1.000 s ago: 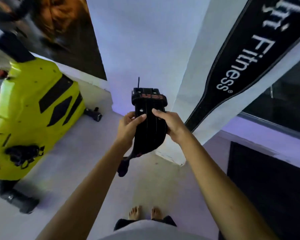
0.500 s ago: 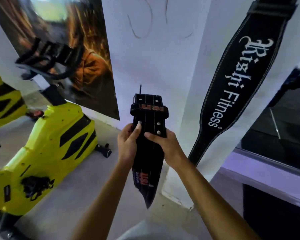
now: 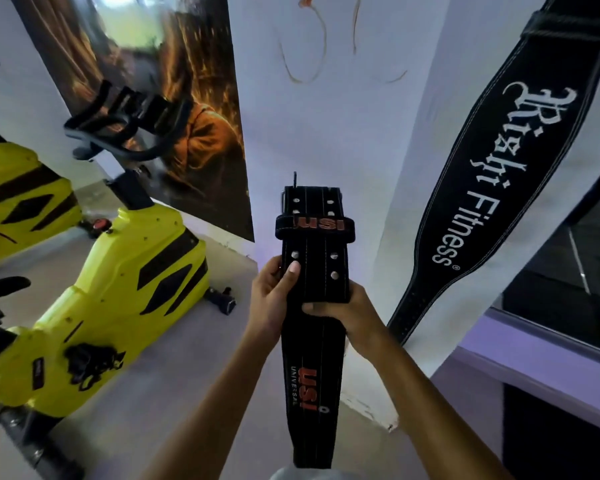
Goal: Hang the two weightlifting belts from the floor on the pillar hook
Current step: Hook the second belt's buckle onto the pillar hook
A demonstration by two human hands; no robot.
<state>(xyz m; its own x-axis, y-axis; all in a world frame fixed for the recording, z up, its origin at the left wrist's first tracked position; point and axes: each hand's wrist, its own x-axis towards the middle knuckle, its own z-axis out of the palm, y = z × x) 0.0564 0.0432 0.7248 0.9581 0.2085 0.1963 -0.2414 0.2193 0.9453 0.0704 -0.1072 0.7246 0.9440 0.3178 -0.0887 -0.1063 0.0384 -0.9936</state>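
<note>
While both hands, left hand point(image 3: 274, 299) and right hand point(image 3: 352, 315), grip it closed, the stitched black leather belt point(image 3: 312, 341) reads "USI UNIVERSAL"; the hanging black belt point(image 3: 499, 188) reads "Fitness".

"USI UNIVERSAL" on held black belt point(image 3: 314, 341), "USI" on its loop point(image 3: 315, 226), "Rishi Fitness" on hanging belt point(image 3: 499, 174)
</note>
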